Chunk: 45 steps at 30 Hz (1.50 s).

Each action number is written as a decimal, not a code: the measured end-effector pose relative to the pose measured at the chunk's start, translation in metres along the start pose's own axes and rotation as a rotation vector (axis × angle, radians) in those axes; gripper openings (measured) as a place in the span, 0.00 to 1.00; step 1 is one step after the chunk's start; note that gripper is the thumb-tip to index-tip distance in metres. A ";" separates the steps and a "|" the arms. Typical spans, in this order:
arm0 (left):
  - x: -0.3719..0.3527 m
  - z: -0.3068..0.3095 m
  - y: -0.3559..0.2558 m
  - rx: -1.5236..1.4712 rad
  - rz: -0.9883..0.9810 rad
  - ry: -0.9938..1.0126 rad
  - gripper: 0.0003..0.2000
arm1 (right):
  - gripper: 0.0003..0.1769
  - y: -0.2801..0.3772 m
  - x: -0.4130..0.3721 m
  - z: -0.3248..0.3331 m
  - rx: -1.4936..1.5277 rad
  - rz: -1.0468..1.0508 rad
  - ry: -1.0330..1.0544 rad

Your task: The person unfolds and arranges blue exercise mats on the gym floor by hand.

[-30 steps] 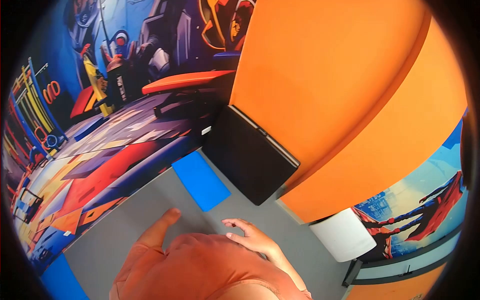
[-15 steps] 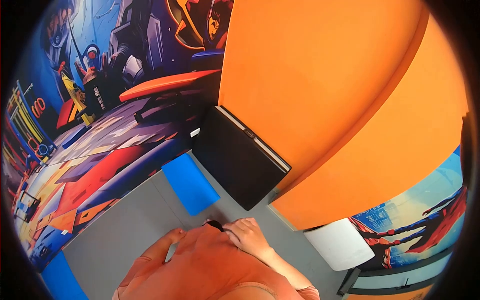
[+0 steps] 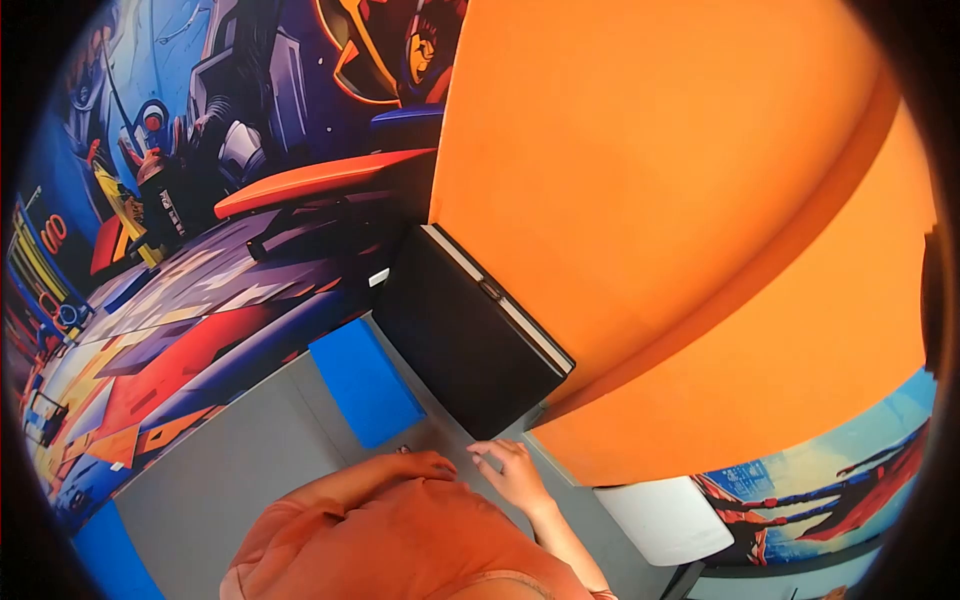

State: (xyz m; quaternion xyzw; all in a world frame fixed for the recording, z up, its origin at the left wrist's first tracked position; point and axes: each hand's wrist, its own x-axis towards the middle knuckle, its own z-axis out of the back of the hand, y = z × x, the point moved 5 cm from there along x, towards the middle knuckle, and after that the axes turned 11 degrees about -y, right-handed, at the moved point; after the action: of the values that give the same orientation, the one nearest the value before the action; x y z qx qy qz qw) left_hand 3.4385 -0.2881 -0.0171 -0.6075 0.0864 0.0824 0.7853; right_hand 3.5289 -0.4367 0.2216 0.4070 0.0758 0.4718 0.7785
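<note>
Low in the head view, my left hand (image 3: 425,465) rests at the front of my orange shirt (image 3: 410,535), partly hidden by the cloth and forearm, so its fingers are hard to make out. To its right, my right hand (image 3: 510,470) is raised clear of the shirt, its fingers apart and bent, with nothing in them. Just beyond both hands stands a large black case (image 3: 465,345) with a pale strip along its top. A blue mat (image 3: 367,385) lies on the grey floor to the left of the case.
An orange wall panel (image 3: 640,190) rises behind the case. A mural wall (image 3: 200,330) runs along the left. At the lower right is a white seat (image 3: 665,520) beside dark framing. Another blue piece (image 3: 115,555) lies at the lower left on the grey floor (image 3: 240,470).
My right hand has come away from the shirt and its fingers have spread. My left hand has moved inward across the shirt front. The dark item at the shirt is no longer visible.
</note>
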 end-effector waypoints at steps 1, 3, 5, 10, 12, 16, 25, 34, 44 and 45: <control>0.011 -0.006 -0.025 0.019 0.039 0.210 0.18 | 0.10 0.001 0.012 -0.003 0.003 0.007 0.012; 0.032 0.003 -0.048 0.031 0.079 0.408 0.18 | 0.13 -0.010 0.035 -0.009 0.929 -0.463 -0.072; 0.050 0.024 -0.056 0.186 0.041 0.477 0.16 | 0.16 -0.007 0.062 0.001 1.006 -0.433 -0.004; 0.078 0.115 -0.082 0.252 -0.170 -0.113 0.10 | 0.18 -0.005 0.111 0.000 1.378 -0.416 0.199; 0.097 0.144 -0.064 0.184 -0.198 -0.427 0.06 | 0.25 -0.005 0.119 -0.002 1.564 -0.497 0.305; 0.102 0.229 -0.126 0.299 -0.210 -0.845 0.03 | 0.32 0.008 0.151 0.008 1.975 -0.648 0.570; 0.086 0.309 -0.248 0.575 -0.209 -1.256 0.08 | 0.37 0.016 0.185 0.033 2.164 -0.906 1.411; 0.070 0.260 -0.223 0.486 0.072 -1.312 0.07 | 0.32 -0.033 0.155 0.037 1.999 -1.112 1.645; 0.060 0.228 -0.202 0.649 0.166 -1.314 0.07 | 0.29 -0.088 0.201 -0.021 1.495 -0.825 1.115; 0.058 0.227 -0.197 0.628 0.177 -1.324 0.07 | 0.29 -0.076 0.204 -0.005 1.494 -0.822 1.125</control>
State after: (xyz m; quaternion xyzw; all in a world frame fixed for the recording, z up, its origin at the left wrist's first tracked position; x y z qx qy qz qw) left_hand 3.5491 -0.1161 0.2104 -0.1680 -0.3372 0.4664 0.8004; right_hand 3.6882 -0.2890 0.2191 0.4506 0.8391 0.1229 0.2789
